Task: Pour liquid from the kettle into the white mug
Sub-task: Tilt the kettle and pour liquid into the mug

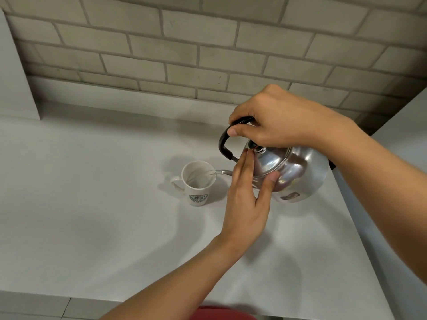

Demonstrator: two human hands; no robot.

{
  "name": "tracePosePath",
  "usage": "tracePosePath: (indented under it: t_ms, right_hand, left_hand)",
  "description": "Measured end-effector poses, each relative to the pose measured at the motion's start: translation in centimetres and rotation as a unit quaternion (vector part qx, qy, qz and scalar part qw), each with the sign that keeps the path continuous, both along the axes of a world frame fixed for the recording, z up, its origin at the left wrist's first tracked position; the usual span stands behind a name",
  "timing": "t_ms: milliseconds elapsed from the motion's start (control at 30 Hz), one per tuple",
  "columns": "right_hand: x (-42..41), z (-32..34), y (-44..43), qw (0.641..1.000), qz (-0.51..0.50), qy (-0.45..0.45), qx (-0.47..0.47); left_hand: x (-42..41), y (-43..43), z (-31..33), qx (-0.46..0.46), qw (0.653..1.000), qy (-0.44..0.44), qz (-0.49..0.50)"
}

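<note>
While the pour runs, head view: only one camera, looking down on a white tabletop set against a brick wall
Kettle: the steel kettle is held off the tabletop near its right edge, tipped toward the left so its thin spout reaches the mug's rim
White mug: the white mug stands upright about midway along the tabletop, just left of the kettle, handle turned to the left, a green logo on its near side; its open mouth sits under the spout tip so the liquid lands inside
Liquid: a pale stream seems to leave the spout; how full the mug is cannot be told
Right hand: the right hand carries the weight, fingers curled tight around the black handle, thumb laid along it
Left hand: the left hand steadies the lid; its fingers lie flat and pressed together near the knob, thumb against the kettle's body, likely so the lid does not slide off at this tilt
Stage: pouring appears under way, not finished
Risk: tilting further could overshoot the narrow mug
</note>
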State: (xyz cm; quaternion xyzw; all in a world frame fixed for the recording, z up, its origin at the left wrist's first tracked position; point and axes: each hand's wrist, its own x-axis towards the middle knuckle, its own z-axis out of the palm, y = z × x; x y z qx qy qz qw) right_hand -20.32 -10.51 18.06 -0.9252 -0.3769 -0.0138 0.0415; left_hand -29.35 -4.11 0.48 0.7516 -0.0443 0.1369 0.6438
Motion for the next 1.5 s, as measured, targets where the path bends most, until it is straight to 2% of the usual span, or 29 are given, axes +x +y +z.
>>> tracePosePath:
  t_ms: [533, 1067, 1500]
  right_hand:
    - [0.4, 0.6, 0.8, 1.000, -0.002, -0.008, -0.025]
    - [0.4, 0.9, 1.8, 0.999, 0.000, -0.003, -0.047]
    - [-0.2, 1.2, 3.0, 0.996, 0.004, -0.013, -0.083]
  left_hand:
    - [0.0, -0.5, 0.6, -0.061, 0.998, 0.002, 0.008]
    - [0.3, -0.5, 0.5, -0.058, 0.998, 0.004, 0.026]
    - [0.4, -0.6, 0.1, -0.094, 0.995, 0.013, 0.035]
